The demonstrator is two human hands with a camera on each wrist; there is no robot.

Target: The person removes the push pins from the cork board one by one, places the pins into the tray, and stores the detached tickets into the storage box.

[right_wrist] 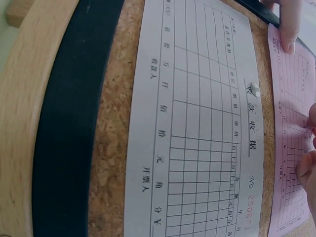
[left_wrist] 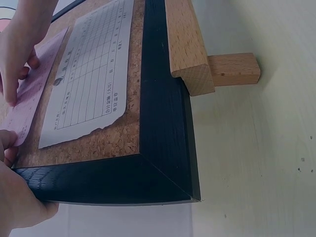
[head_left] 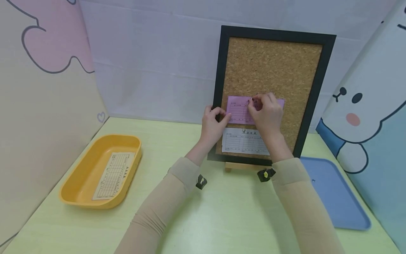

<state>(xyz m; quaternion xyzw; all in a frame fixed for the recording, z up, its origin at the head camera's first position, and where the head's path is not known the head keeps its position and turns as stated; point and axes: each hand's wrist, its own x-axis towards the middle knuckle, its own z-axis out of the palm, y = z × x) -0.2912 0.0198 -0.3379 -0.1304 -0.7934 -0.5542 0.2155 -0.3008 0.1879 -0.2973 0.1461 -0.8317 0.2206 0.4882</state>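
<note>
A pink receipt slip (head_left: 239,112) lies flat on the corkboard (head_left: 272,67). My left hand (head_left: 214,123) holds its left edge with thumb and finger, beside the black frame. At the slip's top middle, my right hand (head_left: 268,113) pinches a small reddish push pin (right_wrist: 313,131), mostly hidden by the fingertips. The right part of the slip is partly covered by that hand. Below it, a white receipt slip (right_wrist: 197,118) hangs from a silvery pin (right_wrist: 255,90); its lower right corner is behind my right wrist in the head view.
A wooden stand (left_wrist: 190,49) supports the frame. To the left, a yellow tray (head_left: 74,190) holds a cream receipt slip (head_left: 114,176). On the right lies a blue tray (head_left: 336,197) with a tiny object in it, partly behind my right sleeve. Cloth walls enclose the table.
</note>
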